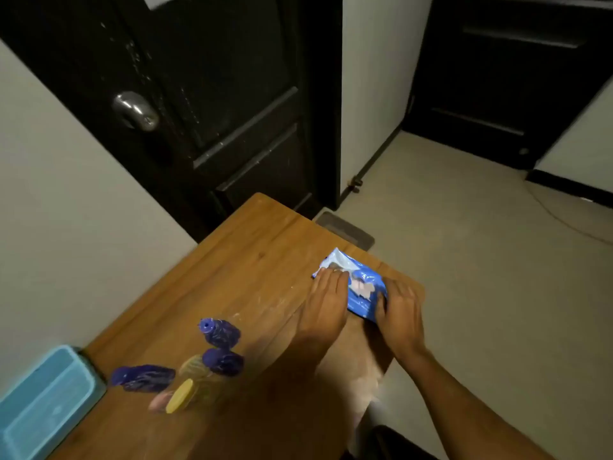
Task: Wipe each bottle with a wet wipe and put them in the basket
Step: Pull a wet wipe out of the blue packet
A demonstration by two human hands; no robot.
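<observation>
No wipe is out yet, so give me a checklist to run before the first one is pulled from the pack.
1. Wipe pack on the table: ok, near the far right corner.
2. Pack steadied: ok, left hand lies flat on its left end.
3. Right hand at the pack: ok, its fingers curl on the right end.
4. Flap open: cannot tell, a pale patch shows at the middle.
5. Bottles within reach: ok, blurred, lying in a cluster on the left.
6. Basket ready: ok, at the table's left edge; what it holds, cannot tell.
</observation>
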